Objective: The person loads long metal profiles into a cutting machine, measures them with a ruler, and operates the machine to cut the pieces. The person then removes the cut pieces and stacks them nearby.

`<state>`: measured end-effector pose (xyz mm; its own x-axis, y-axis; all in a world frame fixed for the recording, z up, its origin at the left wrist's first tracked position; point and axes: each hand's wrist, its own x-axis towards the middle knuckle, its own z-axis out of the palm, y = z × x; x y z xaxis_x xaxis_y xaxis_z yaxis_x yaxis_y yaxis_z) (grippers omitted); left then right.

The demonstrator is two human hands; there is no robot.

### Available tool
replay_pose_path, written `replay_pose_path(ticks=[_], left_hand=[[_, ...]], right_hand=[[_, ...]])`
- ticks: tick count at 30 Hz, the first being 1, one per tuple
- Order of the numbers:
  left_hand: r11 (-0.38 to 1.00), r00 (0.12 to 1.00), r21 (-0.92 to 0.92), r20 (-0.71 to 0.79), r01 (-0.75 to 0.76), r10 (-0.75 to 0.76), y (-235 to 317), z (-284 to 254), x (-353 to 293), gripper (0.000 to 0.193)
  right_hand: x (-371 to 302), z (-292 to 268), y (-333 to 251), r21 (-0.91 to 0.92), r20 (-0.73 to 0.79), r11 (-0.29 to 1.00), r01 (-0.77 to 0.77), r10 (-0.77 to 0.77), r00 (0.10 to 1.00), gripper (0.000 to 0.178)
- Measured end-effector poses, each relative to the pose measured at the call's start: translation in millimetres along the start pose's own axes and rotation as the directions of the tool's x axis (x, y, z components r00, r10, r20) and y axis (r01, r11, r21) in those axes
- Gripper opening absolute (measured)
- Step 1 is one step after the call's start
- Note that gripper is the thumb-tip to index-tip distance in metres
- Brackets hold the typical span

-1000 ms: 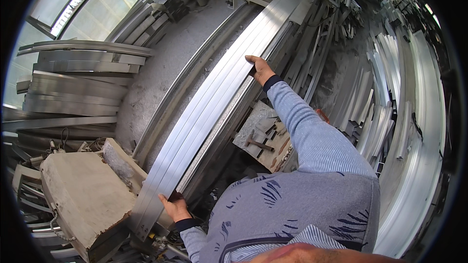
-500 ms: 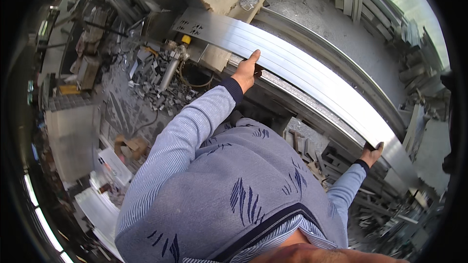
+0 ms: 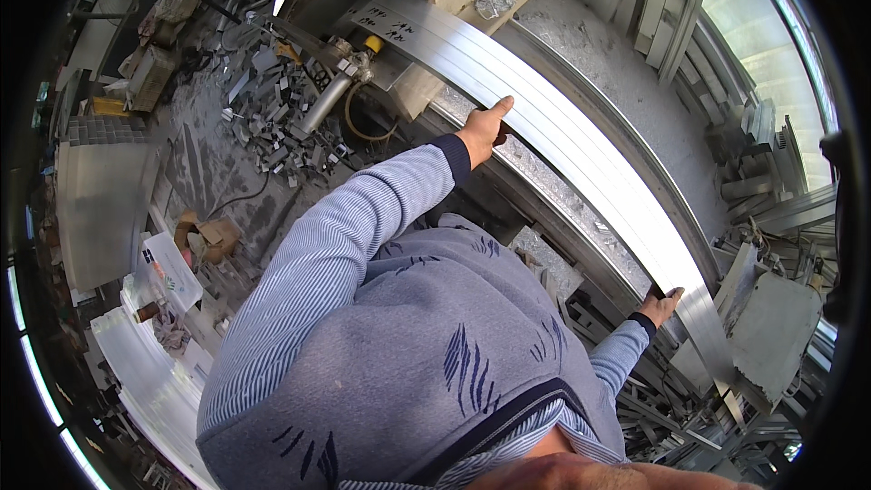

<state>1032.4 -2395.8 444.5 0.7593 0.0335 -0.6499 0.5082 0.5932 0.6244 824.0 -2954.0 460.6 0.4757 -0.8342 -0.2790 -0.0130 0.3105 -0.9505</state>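
A long, flat silvery aluminium profile [image 3: 573, 141] with lengthwise grooves runs from the upper middle to the lower right, over a metal bench. Dark handwritten marks show near its far left end. My left hand [image 3: 481, 134] grips its near edge, thumb on top and fingers underneath, mostly hidden. Farther down the same edge, my right hand [image 3: 660, 305] is closed on the profile too, with its thumb over the top face. Under the left end stands a machine part with a yellow cap [image 3: 373, 44] and a metal cylinder [image 3: 327, 102].
Many short metal offcuts [image 3: 272, 104] lie heaped on the floor to the left. A grey panel-sided box [image 3: 107, 204] and a cardboard box [image 3: 218, 238] stand beyond them. Long profiles [image 3: 667, 4] lean at the upper right. More metal lengths [image 3: 667, 417] lie low on the right.
The view has turned, so the surroundings appear rotated clockwise. Both hands keep their hold on the profile, which stays beside the yellow-capped part with no clear shift along the bench.
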Motion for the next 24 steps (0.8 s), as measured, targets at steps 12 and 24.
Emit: replay_pose_path(ticks=[12, 24], left_hand=[[1.0, 1.0, 0.012, 0.012, 0.01, -0.01, -3.0, 3.4, -3.5, 0.046], [0.999, 1.0, 0.032, 0.022, -0.003, 0.002, -11.4, -8.0, 16.9, 0.05]], right_hand=[[25.0, -29.2, 6.3, -0.372, 0.149, 0.92, 0.126, -0.074, 0.986, 0.088], [-2.4, -6.6, -6.8, -0.247, 0.042, 0.969, -0.005, 0.016, 0.999, 0.088]])
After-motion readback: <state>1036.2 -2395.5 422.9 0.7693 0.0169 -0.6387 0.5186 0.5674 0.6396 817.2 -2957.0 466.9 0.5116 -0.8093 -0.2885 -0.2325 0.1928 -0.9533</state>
